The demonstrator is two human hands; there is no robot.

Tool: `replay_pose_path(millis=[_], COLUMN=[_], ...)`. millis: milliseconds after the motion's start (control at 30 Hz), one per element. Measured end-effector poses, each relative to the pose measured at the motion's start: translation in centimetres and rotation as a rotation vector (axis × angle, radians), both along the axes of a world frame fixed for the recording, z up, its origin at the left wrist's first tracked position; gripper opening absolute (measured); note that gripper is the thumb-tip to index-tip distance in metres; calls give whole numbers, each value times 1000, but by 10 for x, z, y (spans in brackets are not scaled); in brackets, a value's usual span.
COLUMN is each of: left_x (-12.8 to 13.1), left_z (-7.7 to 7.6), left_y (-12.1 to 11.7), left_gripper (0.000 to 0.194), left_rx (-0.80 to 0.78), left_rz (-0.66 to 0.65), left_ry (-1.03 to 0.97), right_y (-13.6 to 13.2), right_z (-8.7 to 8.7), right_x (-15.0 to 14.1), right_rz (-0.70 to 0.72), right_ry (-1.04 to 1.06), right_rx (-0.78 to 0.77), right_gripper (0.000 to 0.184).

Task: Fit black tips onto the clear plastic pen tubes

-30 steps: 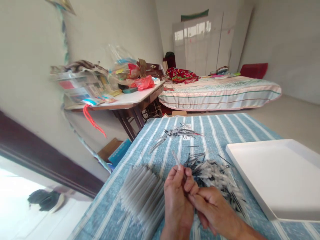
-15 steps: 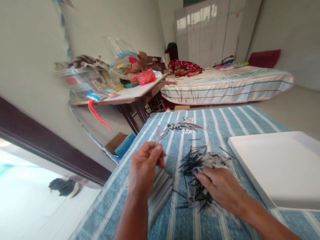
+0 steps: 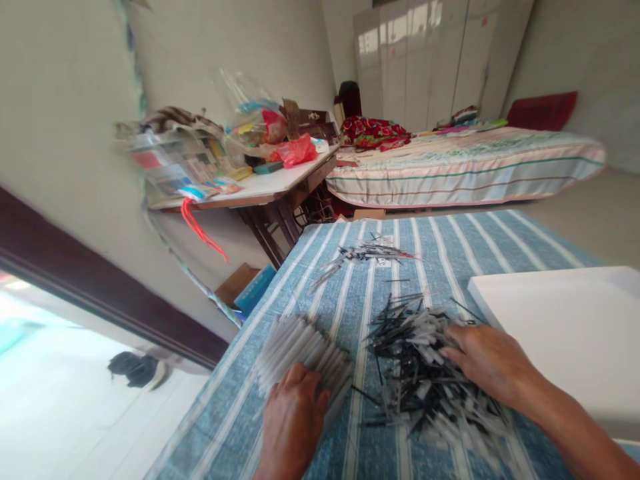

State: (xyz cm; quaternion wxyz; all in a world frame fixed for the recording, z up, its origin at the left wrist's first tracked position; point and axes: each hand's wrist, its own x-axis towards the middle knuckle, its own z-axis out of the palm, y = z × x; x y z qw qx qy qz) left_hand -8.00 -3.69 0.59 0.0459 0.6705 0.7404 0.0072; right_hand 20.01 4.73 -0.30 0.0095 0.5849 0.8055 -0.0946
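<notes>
A neat row of translucent grey tubes (image 3: 300, 340) lies side by side on the striped blue cloth. My left hand (image 3: 293, 413) rests on the near end of this row with its fingers curled down; what is under the fingertips is hidden. To the right is a loose, tangled pile of thin black and grey strips (image 3: 425, 367). At the pile's upper right edge my right hand (image 3: 483, 353) has thumb and fingers drawn together. Anything between those fingertips is too small to make out.
A smaller heap of thin grey and black strips (image 3: 373, 252) lies farther back on the cloth (image 3: 450, 247). At the right stands a shallow white tray (image 3: 565, 320). A cluttered side table (image 3: 270, 187) and a bed (image 3: 465, 170) are beyond.
My left hand has come down from holding up a slim translucent tube to the grey row. My right hand has moved right, from the pile's middle to its edge.
</notes>
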Motion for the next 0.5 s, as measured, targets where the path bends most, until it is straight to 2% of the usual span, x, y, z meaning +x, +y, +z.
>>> replay_pose_path(millis=[133,233,300,400,500], left_x=[-4,-13,-19,-25,-25], left_z=[2,14,26,40,39], left_y=[6,26,53,110,167], left_gripper=[18,25,25,22,17], left_rx=[32,117,153,143,121], left_rz=[18,-17,-66,-100,-76], left_ry=[-87,-126,-85,-11,-9], right_y=[0,-2,-4,-5,-5], right_z=[-2,-1,-1,-2,-6], right_x=[3,3,1,-2,-3], right_rz=[-7,-19,-10,24,75], right_ry=[49,120,189,289,355], right_rx=[23,42,36,5,-35], right_gripper=[19,21,22,23,23])
